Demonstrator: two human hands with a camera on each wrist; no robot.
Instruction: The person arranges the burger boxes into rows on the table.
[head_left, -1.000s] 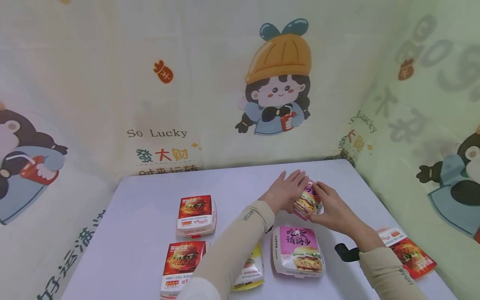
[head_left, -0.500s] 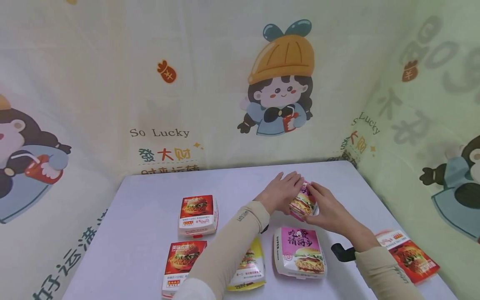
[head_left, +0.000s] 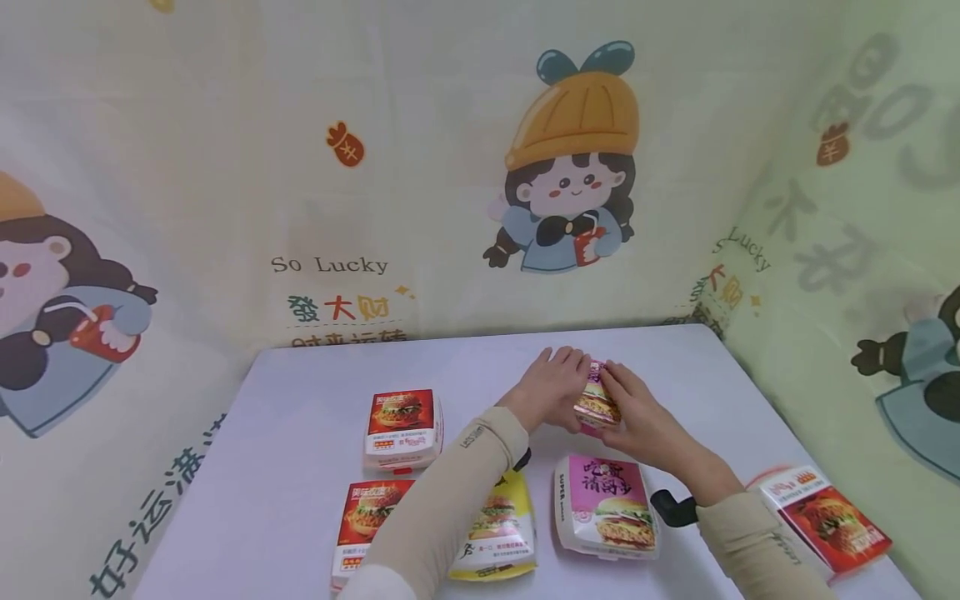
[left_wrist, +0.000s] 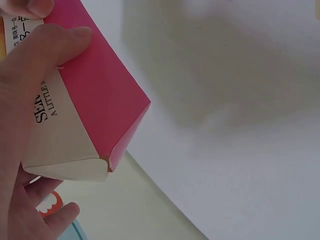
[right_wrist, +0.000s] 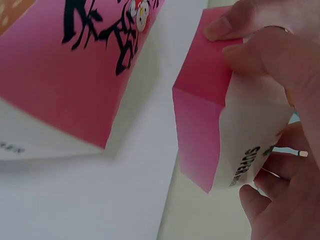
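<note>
Between both hands is a pink and white paper burger box (head_left: pixel 597 400), held toward the back of the table. My left hand (head_left: pixel 546 393) grips its left side, and in the left wrist view the thumb lies across the pink face of the box (left_wrist: pixel 100 95). On the right side my right hand (head_left: pixel 651 427) holds it between thumb and fingers. The right wrist view shows folded edges at one end of the box (right_wrist: pixel 200 135). Nearer the front, a larger pink burger box (head_left: pixel 611 508) lies shut on the table, its burger picture up.
Two red and white burger boxes, a far one (head_left: pixel 402 429) and a near one (head_left: pixel 367 525), lie at the left. A yellow packet (head_left: pixel 498 533) lies partly under the left forearm. Another red burger package (head_left: pixel 828 517) sits by the right edge of the white table (head_left: pixel 285 433).
Both hands have moved a little to the left, carrying the small pink box along. It shows a narrower face now. The head view has shifted slightly.
</note>
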